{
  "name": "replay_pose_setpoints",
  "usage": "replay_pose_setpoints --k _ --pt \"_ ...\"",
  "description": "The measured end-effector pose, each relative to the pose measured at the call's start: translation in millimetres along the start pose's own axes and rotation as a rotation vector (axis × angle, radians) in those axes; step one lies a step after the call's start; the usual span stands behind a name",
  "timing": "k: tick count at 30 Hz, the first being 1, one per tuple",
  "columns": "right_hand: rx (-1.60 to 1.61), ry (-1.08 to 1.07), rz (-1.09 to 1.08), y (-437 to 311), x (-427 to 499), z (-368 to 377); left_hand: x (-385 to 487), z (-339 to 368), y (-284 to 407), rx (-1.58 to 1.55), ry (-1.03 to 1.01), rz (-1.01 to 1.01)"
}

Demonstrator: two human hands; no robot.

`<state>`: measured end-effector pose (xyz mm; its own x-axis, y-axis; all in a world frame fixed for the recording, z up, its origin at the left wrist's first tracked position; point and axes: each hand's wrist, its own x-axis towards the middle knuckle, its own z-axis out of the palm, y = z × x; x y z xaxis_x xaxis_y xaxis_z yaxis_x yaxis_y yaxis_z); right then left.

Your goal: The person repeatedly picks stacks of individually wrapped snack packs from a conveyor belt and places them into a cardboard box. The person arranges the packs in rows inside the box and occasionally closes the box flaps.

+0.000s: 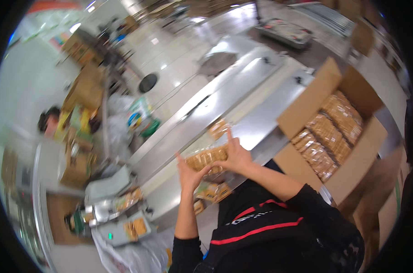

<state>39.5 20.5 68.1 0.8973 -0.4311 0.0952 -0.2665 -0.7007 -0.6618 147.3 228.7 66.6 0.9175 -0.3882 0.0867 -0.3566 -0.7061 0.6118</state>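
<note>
My left hand (pixel 190 174) and my right hand (pixel 238 155) grip a clear-wrapped pack of golden-brown food pieces (pixel 206 157) from both ends, above a long stainless-steel surface. Both index fingers point away from me, and the thumbs nearly meet at the pack's near side. Just beyond my right hand lies a smaller clear-wrapped pack (pixel 218 128). Below my hands, close to my body, are printed food packets (pixel 213 191). To the right stands an open cardboard box (pixel 355 170) filled with rows of similar clear-wrapped packs (pixel 329 136).
At the lower left is a grey machine (pixel 116 230) with a green light and packs on it. Cardboard boxes (pixel 83 90) and plastic bags (pixel 119 133) stand further left, near a person's head (pixel 51 119). A metal tray (pixel 285 32) lies at the far right.
</note>
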Motion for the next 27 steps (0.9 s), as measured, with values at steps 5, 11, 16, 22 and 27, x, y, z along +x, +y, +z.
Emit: replay_pose_setpoints --k 5,11,16,22,27 --pt "-0.006 0.627 -0.117 57 -49 -94 9 49 111 -0.593 0.05 0.305" --pt "-0.137 1.091 -0.049 180 -108 -251 25 188 312 -0.53 -0.03 0.851" --pt "-0.393 1.404 0.137 292 -144 -341 16 300 498 -0.664 -0.073 1.2" --pt "-0.454 1.21 0.658 338 -141 -389 2 363 584 -0.09 -0.531 0.939" --pt "-0.531 0.854 1.022 381 -117 -398 6 414 586 0.134 -0.32 1.122"
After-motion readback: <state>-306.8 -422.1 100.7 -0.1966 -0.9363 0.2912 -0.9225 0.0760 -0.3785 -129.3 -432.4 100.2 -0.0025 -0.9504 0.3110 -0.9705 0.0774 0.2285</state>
